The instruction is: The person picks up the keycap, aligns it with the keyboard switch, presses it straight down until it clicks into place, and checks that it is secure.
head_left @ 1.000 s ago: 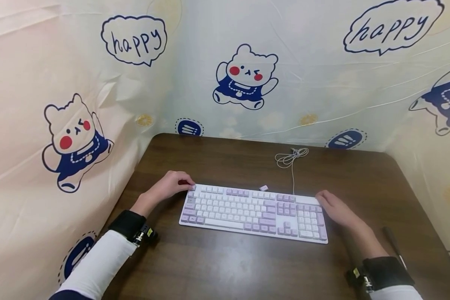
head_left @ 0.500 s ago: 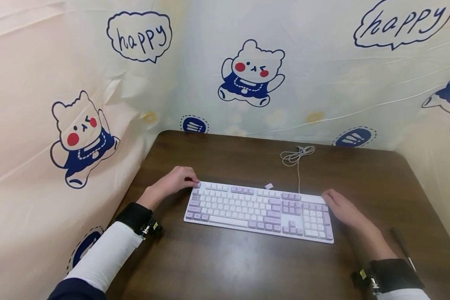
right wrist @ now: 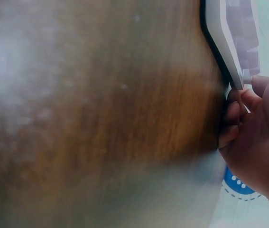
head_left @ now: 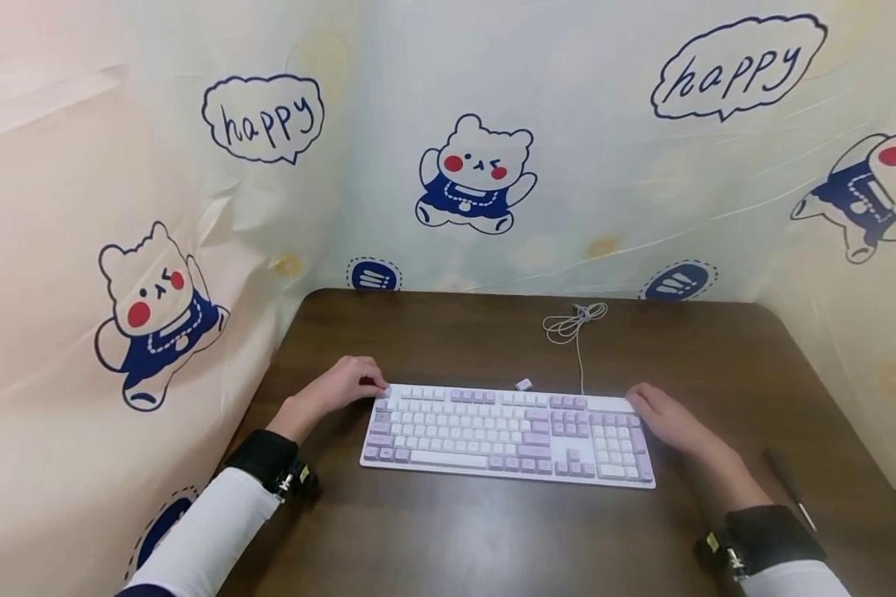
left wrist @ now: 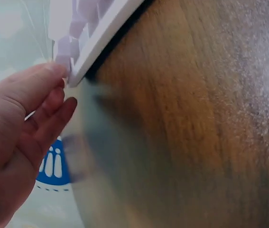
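Observation:
A white and lilac keyboard lies across the dark wooden table. My left hand holds its far left corner, fingertips curled against the edge. In the left wrist view the left hand meets the keyboard at that corner. My right hand holds the far right corner. In the right wrist view the right hand has its thumb on top of the keyboard and its fingers curled against the edge. A loose keycap lies just behind the keyboard.
The keyboard's white cable runs back to a coiled bundle near the rear. A thin dark tool lies on the table right of my right forearm. Cloth walls printed with bears close in the left, back and right sides.
The head view has shifted a little. Both hands stay at the keyboard's two far corners, and I cannot tell whether the keyboard has moved.

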The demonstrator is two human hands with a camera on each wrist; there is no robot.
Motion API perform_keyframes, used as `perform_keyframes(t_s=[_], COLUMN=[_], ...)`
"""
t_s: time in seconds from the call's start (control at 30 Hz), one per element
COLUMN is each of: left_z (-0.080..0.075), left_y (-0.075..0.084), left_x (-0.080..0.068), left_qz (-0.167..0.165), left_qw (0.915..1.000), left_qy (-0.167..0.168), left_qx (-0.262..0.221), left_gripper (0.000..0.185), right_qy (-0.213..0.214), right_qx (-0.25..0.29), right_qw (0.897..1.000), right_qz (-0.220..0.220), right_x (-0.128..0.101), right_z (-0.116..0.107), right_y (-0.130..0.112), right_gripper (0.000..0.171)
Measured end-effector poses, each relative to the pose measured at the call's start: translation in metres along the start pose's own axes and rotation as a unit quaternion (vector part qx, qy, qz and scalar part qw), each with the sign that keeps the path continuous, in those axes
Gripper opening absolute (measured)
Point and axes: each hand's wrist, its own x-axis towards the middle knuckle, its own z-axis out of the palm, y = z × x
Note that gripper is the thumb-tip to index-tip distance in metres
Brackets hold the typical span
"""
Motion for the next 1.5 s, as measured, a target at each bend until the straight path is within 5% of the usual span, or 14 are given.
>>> perform_keyframes(t_s=[0.3, 0.47, 0.77, 1.13, 1.33, 1.5], left_z=[-0.009, -0.012, 0.000, 0.034, 0.047, 0.057], left_y=[0.027, 0.047, 0.099, 0.128, 0.143, 0.153], left_x=[0.017, 0.021, 0.064, 0.122, 0.139, 0.151], left_qz=[-0.006, -0.019, 0.107, 0.204, 0.247, 0.250], left_qw=[0.9926, 0.9842, 0.9786, 0.9577, 0.9398, 0.9314], left_qy=[-0.056, -0.061, 0.007, -0.002, -0.011, -0.033], left_qx=[0.108, 0.165, 0.176, 0.203, 0.235, 0.262], left_gripper=[0.002, 0.013, 0.008, 0.010, 0.009, 0.019], right_qy=[0.006, 0.007, 0.013, 0.009, 0.003, 0.003], right_qx=[0.002, 0.002, 0.009, 0.005, 0.011, 0.017], right_qw=[1.000, 1.000, 1.000, 1.000, 1.000, 0.999], right_qz=[0.007, 0.009, 0.015, 0.017, 0.019, 0.029], right_x=[0.001, 0.003, 0.004, 0.005, 0.005, 0.005], right_z=[-0.005, -0.001, 0.002, 0.001, 0.003, 0.001], right_y=[0.001, -0.001, -0.002, 0.002, 0.003, 0.003], right_gripper=[0.039, 0.037, 0.035, 0.034, 0.034, 0.034])
